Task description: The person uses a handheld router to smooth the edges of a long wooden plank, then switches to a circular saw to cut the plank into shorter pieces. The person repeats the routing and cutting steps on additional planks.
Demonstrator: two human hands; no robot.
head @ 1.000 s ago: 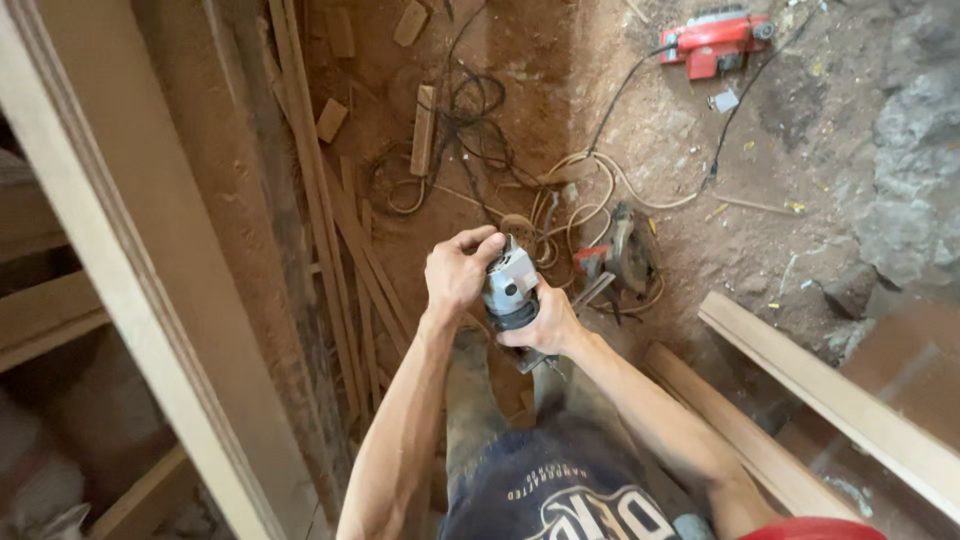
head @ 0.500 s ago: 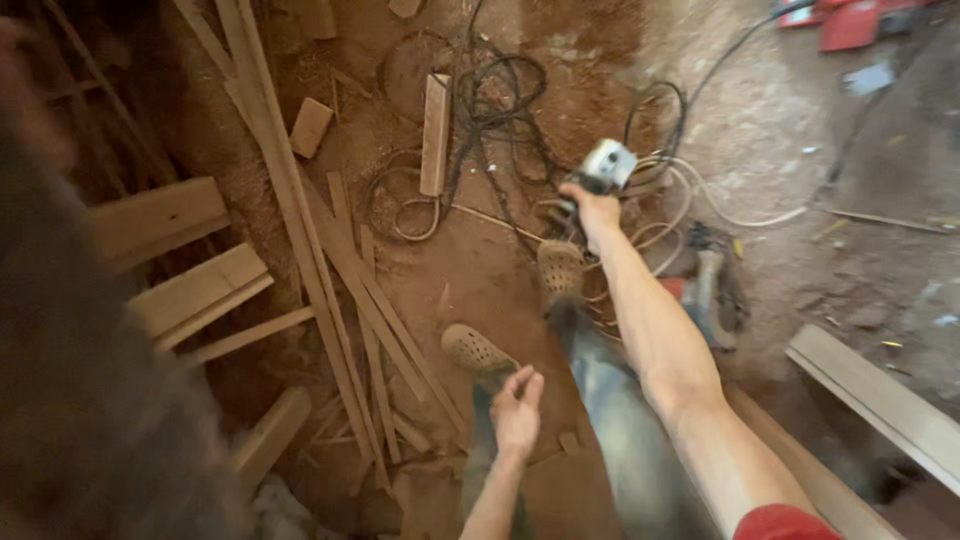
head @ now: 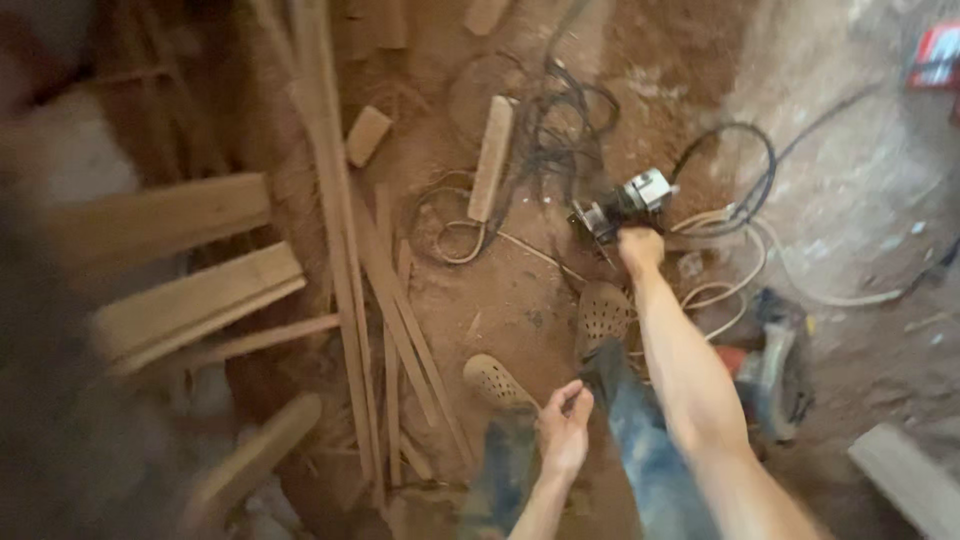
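Note:
My right hand [head: 640,248] reaches down to the dirt floor and grips a small grey and black angle grinder [head: 625,205], whose black cable loops away to the right. My left hand [head: 565,428] hangs loosely curled near my left knee and holds nothing. Below are my two feet in tan perforated clogs [head: 497,382] and my blue jeans [head: 640,450]. The view is motion-blurred.
Long wood strips [head: 345,270] and planks [head: 190,300] lie on the left. Short wood blocks [head: 492,158], tangled black cables [head: 565,130] and white cord [head: 730,290] cover the floor. A circular saw [head: 775,365] lies right of my legs; a red tool [head: 935,55] sits far right.
My hands came apart from the grinder held near my chest. My right hand carried it down to the floor; my left hand dropped to my knee. The view swung left.

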